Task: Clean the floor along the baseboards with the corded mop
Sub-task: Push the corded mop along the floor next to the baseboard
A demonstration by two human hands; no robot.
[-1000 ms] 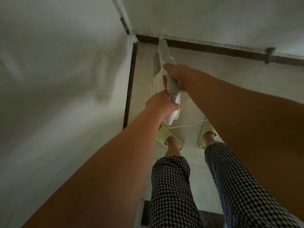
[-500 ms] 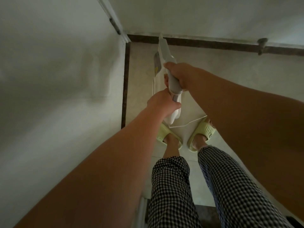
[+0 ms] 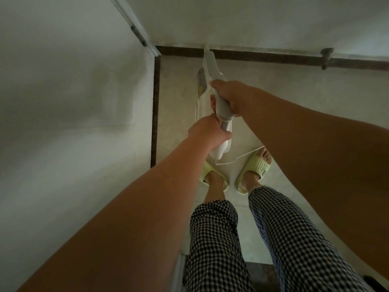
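Location: At the far left corner of the room, where two dark baseboard strips meet, a person stands on pale floor tiles (image 3: 305,98) in green slippers (image 3: 255,170).
Tool position: corded mop (image 3: 210,66) runs from the hands away toward the far baseboard (image 3: 273,57); its tip appears to reach that strip, though contact cannot be confirmed. The mop's head is mostly hidden behind the body and hands.
Right hand (image 3: 229,98): fingers wrapped round the grey upper grip.
Left hand (image 3: 207,131): closed round the handle just nearer, beside the right hand.
Cord (image 3: 242,155): white, trails from the handle's near end across the floor between the feet.
Left baseboard (image 3: 155,112): runs alongside the mop, near but apart.
Step in hand: judged as working the floor edge into the corner.
Next move calls for: drawing the mop along a baseboard while keeping the cord clear of the slippers.
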